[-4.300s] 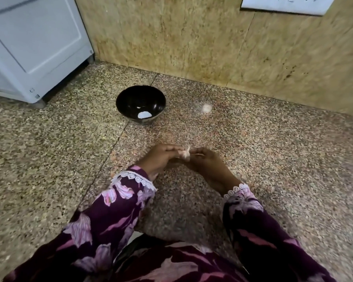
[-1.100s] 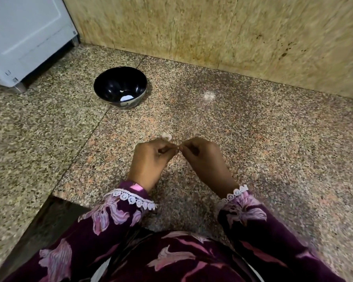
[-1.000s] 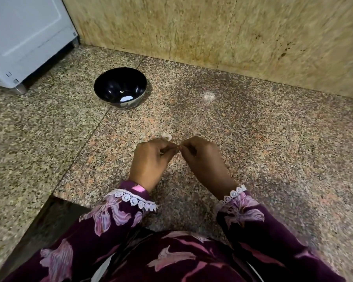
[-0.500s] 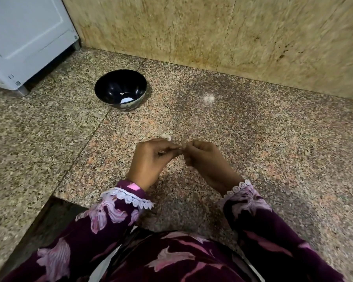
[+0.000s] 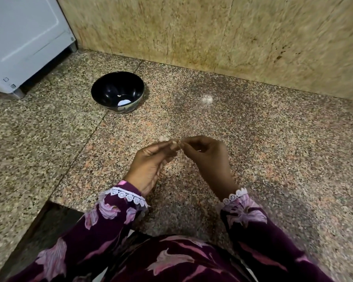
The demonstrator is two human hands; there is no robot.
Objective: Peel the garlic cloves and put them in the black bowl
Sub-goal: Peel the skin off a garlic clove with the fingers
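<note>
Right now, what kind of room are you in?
Probably a kitchen: a speckled granite counter, a stone-tiled wall behind it, a white appliance at the left, and a black bowl set out for garlic.

Glossy black bowl (image 5: 117,90); polished speckled granite counter (image 5: 253,139); sleeve (image 5: 102,224) perhaps velvet.

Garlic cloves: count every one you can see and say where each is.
2: one garlic clove pinched between the left hand and right hand, one pale piece on the floor beyond. The black bowl may hide others.
</note>
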